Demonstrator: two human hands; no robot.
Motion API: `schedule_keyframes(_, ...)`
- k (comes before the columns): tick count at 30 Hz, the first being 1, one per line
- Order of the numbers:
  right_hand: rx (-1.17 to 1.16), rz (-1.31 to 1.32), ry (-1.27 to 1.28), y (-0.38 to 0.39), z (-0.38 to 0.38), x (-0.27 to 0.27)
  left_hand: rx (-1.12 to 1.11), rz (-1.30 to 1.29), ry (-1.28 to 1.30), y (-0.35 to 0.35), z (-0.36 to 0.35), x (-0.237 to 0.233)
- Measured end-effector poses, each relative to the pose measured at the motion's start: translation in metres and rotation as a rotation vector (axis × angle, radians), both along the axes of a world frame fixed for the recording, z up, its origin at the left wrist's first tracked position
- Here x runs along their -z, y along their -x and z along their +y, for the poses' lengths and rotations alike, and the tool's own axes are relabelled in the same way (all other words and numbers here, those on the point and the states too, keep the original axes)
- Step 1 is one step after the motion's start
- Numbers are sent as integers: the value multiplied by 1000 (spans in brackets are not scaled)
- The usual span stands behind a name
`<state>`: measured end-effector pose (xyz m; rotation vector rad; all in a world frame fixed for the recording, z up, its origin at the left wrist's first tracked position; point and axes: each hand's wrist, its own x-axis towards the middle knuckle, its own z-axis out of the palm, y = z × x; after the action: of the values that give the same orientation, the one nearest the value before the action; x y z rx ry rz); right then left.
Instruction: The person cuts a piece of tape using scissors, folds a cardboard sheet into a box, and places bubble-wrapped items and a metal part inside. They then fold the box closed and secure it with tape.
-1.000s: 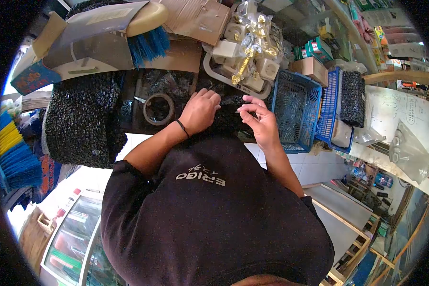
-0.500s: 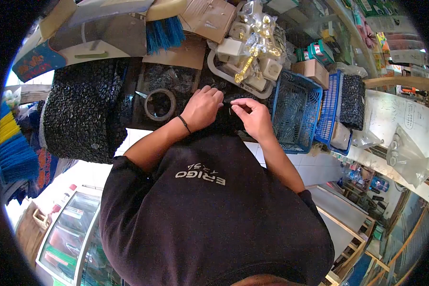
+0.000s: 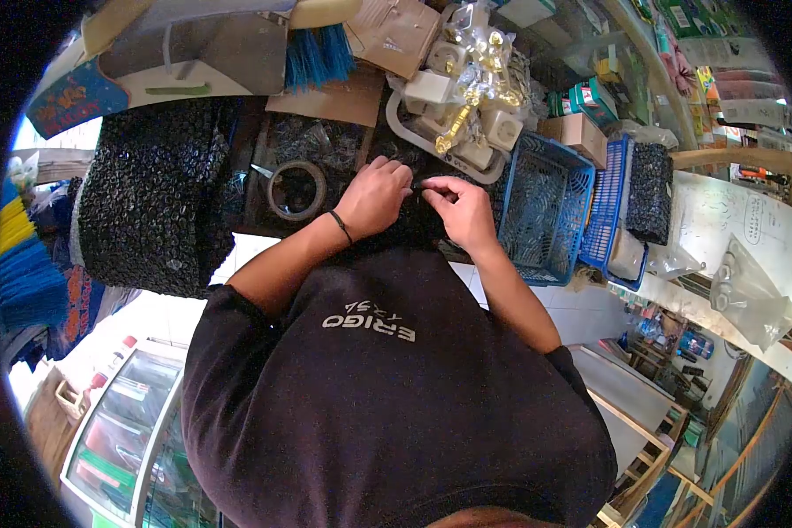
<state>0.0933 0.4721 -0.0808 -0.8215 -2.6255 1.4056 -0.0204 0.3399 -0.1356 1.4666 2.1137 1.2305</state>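
My left hand (image 3: 376, 195), with a dark band at its wrist, is closed, fingers curled down over dark material in front of my body. A small gap away, my right hand (image 3: 463, 211) holds thumb and forefinger together in a pinch. Whatever either hand grips is too dark and small to make out. Left of my left hand lies a roll of tape (image 3: 297, 191), with a pale pointed blade-like piece (image 3: 260, 172) by its rim. Dark, shiny plastic (image 3: 317, 141) covers the surface beyond the tape.
A large roll of black bubble wrap (image 3: 154, 194) stands at left. Ahead sits a pale tray (image 3: 402, 132) with white sockets (image 3: 504, 128) and bagged gold-coloured fittings (image 3: 456, 123). Blue baskets (image 3: 546, 207) are at right, near a small cardboard box (image 3: 583, 139). Blue-bristled brooms (image 3: 319, 57) hang nearby.
My right hand has shifted slightly left, bringing its pinched fingertips nearer my left hand. The left hand stays almost in place. The view has tilted slightly.
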Motion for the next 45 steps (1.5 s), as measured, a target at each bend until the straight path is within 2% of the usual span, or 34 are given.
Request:
schedule_keyframes(9, 0, -22, -26, 1, -1, 11, -13, 11, -19, -1, 0, 10)
schedule_keyframes(18, 26, -18, -171, 3, -11, 15, -33, 10, 8, 0, 1, 9)
schedule_keyframes(30, -63, 170, -470, 1, -15, 26, -29, -14, -5, 2, 3, 17)
schedule_keyframes(45, -27, 125, -525, 1, -12, 24, -27, -26, -19, 2, 2, 15)
